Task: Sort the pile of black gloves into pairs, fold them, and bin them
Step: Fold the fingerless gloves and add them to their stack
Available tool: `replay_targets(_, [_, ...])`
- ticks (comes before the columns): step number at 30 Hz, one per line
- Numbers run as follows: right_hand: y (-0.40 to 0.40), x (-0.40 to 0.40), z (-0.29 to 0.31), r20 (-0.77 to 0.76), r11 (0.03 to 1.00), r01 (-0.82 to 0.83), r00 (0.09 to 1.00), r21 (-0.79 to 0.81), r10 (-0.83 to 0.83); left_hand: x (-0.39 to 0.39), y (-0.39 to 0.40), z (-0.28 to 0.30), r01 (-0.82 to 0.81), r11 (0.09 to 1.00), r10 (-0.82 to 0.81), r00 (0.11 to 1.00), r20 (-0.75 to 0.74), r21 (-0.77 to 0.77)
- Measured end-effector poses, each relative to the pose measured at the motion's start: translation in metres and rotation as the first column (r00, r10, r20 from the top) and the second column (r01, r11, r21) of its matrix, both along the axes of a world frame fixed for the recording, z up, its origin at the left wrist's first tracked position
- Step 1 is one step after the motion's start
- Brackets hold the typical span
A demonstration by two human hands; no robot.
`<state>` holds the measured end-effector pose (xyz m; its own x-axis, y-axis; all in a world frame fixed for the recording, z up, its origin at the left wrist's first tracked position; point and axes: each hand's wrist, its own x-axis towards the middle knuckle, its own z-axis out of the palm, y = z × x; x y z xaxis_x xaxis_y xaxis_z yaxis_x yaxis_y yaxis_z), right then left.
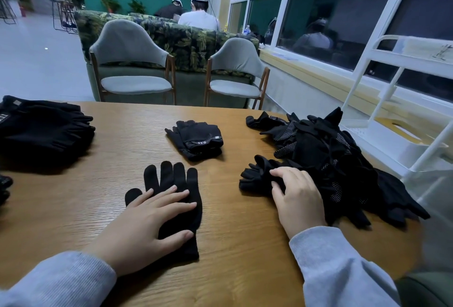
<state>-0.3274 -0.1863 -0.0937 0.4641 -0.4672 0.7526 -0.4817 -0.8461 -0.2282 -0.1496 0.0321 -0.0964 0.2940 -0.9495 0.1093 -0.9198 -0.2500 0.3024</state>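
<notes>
A single black glove [171,179] lies flat on the wooden table [117,135], fingers pointing away from me. My left hand [149,223] rests flat on its palm and cuff with straight fingers. To the right sits a loose pile of black gloves [331,157], some with dotted palms. My right hand [297,196] is at the pile's near left edge, fingers curled around a black glove [255,176] that sticks out of it. A folded pair of black gloves [196,139] lies in the middle of the table.
A stack of folded black gloves [44,130] sits at the table's far left. A white wire rack [392,120] stands to the right of the pile. Two grey chairs [132,61] face the table's far edge. Two people sit far behind.
</notes>
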Motion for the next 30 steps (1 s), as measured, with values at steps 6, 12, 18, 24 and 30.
replay_targets(6, [0.0, -0.001, 0.0, 0.05, 0.997, -0.024, 0.999, 0.072, 0.021, 0.0, 0.002, -0.001, 0.001, 1.0, -0.001, 1.0, -0.006, -0.03])
replay_targets(12, [0.002, -0.001, 0.002, 0.197, 0.979, -0.189, 0.965, 0.071, 0.172, 0.001, 0.002, -0.003, 0.005, 0.997, -0.006, 1.0, -0.002, -0.072])
replay_targets(18, [0.006, 0.0, 0.003, 0.074, 0.936, -0.315, 0.949, 0.155, 0.307, 0.003, -0.001, -0.006, 0.016, 0.972, -0.03, 0.998, -0.054, -0.233])
replay_targets(24, [0.007, 0.002, 0.0, -0.026, 0.908, -0.337, 0.935, 0.251, 0.354, -0.016, -0.031, 0.011, 0.105, 0.887, -0.13, 0.991, -0.027, -0.449])
replay_targets(30, [0.005, 0.003, -0.004, -0.122, 0.887, -0.319, 0.918, 0.335, 0.376, -0.034, -0.079, 0.022, 0.171, 0.936, -0.164, 0.985, 0.048, -0.308])
